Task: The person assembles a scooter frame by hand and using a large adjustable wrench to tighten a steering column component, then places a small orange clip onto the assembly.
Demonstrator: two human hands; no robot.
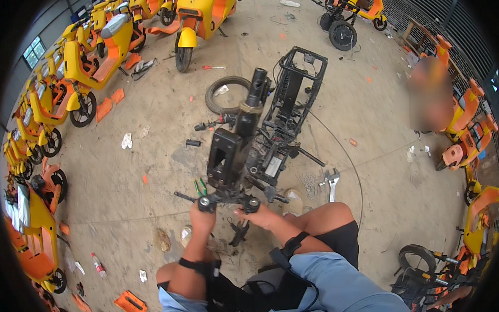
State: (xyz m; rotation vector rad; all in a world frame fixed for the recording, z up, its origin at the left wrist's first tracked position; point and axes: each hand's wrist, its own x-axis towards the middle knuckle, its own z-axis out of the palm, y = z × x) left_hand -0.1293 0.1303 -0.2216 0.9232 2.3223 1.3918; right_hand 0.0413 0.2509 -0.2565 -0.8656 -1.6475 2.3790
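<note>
From where I stand, the concrete floor (99,178) carries everything, and yellow scooters (100,56) crowd its left edge, parked close together, I'd guess, to leave working room in the middle. There sits a bare black frame (290,88), just beyond the person's knees, presumably so that both arms can reach in.

Overlapping the frame's near left side is a black fork assembly (248,123); whether the two are joined, I can't tell. It looks dark, scuffed and dusty: a thick tube with a brownish collar, a boxy slotted bracket on its left, and two round ends toward the person. A loose tyre (209,98) lies flat beyond it.

The left hand (202,219) is closed around one round end. The right hand (261,217) has its fingers curled at the other, though how tightly is hidden. Holding both ends probably keeps the thing from twisting.

An adjustable wrench (332,187) lies near the right knee, likely for easy reach, and green-handled pliers (200,187) lie near the left hand.
</note>
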